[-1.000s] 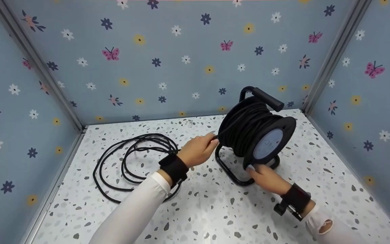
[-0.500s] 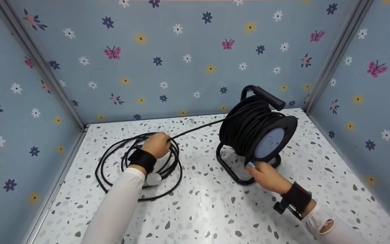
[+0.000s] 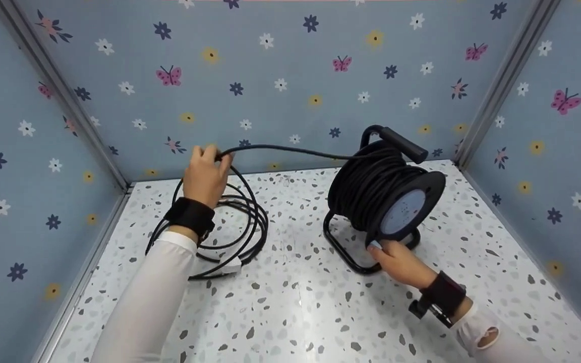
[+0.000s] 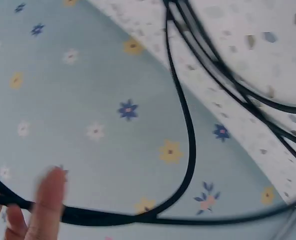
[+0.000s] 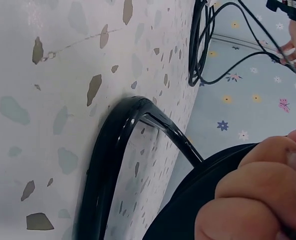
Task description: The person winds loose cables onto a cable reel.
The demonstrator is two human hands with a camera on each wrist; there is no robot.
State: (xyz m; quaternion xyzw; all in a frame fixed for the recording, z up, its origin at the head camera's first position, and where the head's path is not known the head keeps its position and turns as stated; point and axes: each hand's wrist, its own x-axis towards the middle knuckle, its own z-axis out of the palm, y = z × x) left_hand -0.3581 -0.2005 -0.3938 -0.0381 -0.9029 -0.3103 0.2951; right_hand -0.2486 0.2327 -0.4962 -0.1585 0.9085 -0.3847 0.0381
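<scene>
Right hand (image 3: 402,264) — on reel rim (image 3: 432,188)

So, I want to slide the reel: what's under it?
Under the reel, its black base stands on the speckled surface, which shows through the base's loop. Some of that surface can't be seen: the reel and right hand cover it.

Cable reel (image 3: 436,187): black, with a grey-blue face disc (image 3: 403,213). Cable (image 3: 290,148) left of the reel: black. Surface (image 3: 290,302) beneath the reel: white, flecked with grey. Wall (image 3: 285,111) behind the reel: pale blue, printed with white, yellow and navy flowers (image 3: 311,23) and pink butterflies (image 3: 342,63).
</scene>
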